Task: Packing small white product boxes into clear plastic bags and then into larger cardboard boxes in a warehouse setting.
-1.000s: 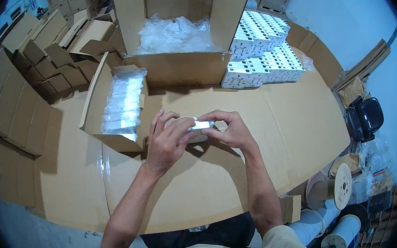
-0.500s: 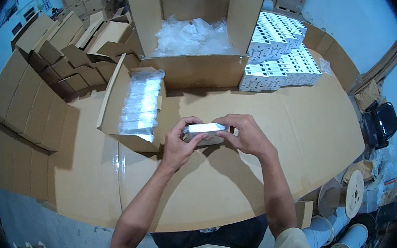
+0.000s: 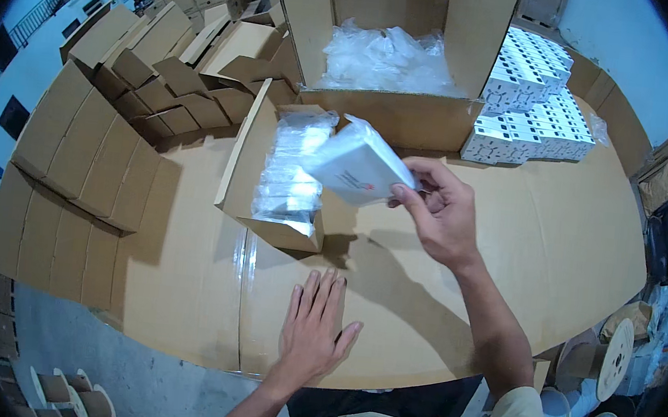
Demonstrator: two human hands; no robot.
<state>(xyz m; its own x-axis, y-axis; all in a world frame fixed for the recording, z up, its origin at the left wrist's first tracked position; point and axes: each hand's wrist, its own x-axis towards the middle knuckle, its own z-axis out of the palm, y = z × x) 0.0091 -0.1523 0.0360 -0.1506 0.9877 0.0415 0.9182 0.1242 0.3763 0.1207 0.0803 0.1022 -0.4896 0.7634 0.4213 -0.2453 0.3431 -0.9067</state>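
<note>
Pinched between the thumb and fingers of my right hand (image 3: pixel 442 211) is a small white box in a clear plastic bag (image 3: pixel 364 163). It is held tilted above the table, just right of an open cardboard carton (image 3: pixel 245 148). Inside that carton stands a row of plastic-wrapped packages (image 3: pixel 293 168). My left hand (image 3: pixel 315 323) lies flat on the cardboard-covered table (image 3: pixel 411 328) near its front edge, fingers stretched out and holding nothing.
Behind the carton stands a large open box (image 3: pixel 391 117) with clear plastic bags (image 3: pixel 388 61). Stacked white boxes (image 3: pixel 532 115) sit at the back right. Closed brown cartons (image 3: pixel 71 183) are stacked at the left, with open cartons (image 3: pixel 178 73) behind them.
My left hand has let go of the wrapped box and moved down onto the table. My right hand has lifted and tilted the box toward the open carton. The view has shifted.
</note>
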